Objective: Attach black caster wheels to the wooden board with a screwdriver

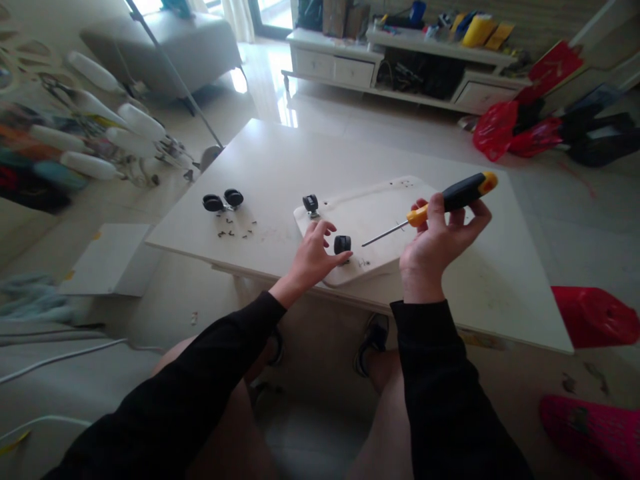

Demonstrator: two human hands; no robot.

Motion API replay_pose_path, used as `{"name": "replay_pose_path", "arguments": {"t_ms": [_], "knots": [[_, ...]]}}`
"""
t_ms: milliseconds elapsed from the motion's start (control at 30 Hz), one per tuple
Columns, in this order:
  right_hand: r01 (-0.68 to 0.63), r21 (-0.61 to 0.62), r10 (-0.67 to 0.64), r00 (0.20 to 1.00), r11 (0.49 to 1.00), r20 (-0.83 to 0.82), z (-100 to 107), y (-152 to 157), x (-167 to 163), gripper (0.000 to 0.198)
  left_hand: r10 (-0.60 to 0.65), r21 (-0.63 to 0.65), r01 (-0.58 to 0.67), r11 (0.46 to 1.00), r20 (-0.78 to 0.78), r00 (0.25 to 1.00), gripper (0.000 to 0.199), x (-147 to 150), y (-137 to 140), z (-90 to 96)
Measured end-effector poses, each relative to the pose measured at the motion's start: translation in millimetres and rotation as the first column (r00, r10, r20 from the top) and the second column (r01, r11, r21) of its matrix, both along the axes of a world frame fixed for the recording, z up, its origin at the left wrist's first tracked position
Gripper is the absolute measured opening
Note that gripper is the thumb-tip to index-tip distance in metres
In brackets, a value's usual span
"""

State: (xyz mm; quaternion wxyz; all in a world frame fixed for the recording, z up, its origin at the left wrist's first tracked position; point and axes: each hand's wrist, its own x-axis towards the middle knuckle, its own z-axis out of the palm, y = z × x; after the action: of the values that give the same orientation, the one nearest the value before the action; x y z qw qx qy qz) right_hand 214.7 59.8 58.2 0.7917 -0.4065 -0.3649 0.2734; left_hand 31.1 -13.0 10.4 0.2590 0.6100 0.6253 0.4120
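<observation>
My right hand (435, 233) grips a screwdriver (460, 193) with a black and yellow handle. Its metal shaft points down to the left, the tip above a white board (377, 217) with rounded corners. At the board's left end, my left hand (316, 252) is spread beside a black caster wheel (343, 245), thumb close to its lower edge; whether it touches cannot be made out. Another caster wheel (311, 203) stands upright on the board just beyond that hand. Further left on the table lie two loose casters (233, 198) and several small screws (227, 233).
The white table (480, 280) carries everything. A white box (113, 257) sits on the floor to the left, near a rack with white padded arms (143, 121). Red plastic items (597, 317) are at the right. A low TV cabinet (335, 63) stands at the back.
</observation>
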Motion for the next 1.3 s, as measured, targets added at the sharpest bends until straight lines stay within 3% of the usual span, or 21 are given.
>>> {"name": "replay_pose_path", "arguments": {"t_ms": [133,333,533,733,1067,1300], "knots": [[-0.003,-0.009,0.003,1.0,1.0,0.014,2.2,-0.5,1.8,0.051,-0.035,0.026,0.035,0.999,-0.032,0.999,0.047,-10.3,6.7,0.0],[-0.026,0.001,0.026,0.999,1.0,0.021,2.6,-1.8,4.7,0.048,-0.159,-0.039,0.159,0.987,0.0,0.987,0.044,-27.5,7.4,-3.3],[-0.088,0.011,0.088,0.996,0.996,0.022,-0.3,-2.2,2.1,0.051,-0.113,-0.07,0.116,0.991,0.048,0.992,0.038,-18.8,11.1,-5.8],[-0.167,-0.027,0.169,0.974,0.986,0.151,-1.6,-10.8,-9.3,0.052,-0.091,-0.088,0.1,0.991,0.098,0.991,0.042,-14.3,14.8,-6.9],[-0.34,-0.061,0.345,0.91,0.938,0.229,-0.8,-26.1,-32.0,0.048,-0.198,-0.086,0.222,0.971,0.224,0.954,0.057,-16.2,25.2,-19.5],[-0.361,-0.058,0.364,0.9,0.931,0.239,-6.4,-25.2,-38.8,0.048,-0.137,-0.102,0.15,0.983,0.123,0.983,0.058,-25.4,25.8,-12.5]]}}
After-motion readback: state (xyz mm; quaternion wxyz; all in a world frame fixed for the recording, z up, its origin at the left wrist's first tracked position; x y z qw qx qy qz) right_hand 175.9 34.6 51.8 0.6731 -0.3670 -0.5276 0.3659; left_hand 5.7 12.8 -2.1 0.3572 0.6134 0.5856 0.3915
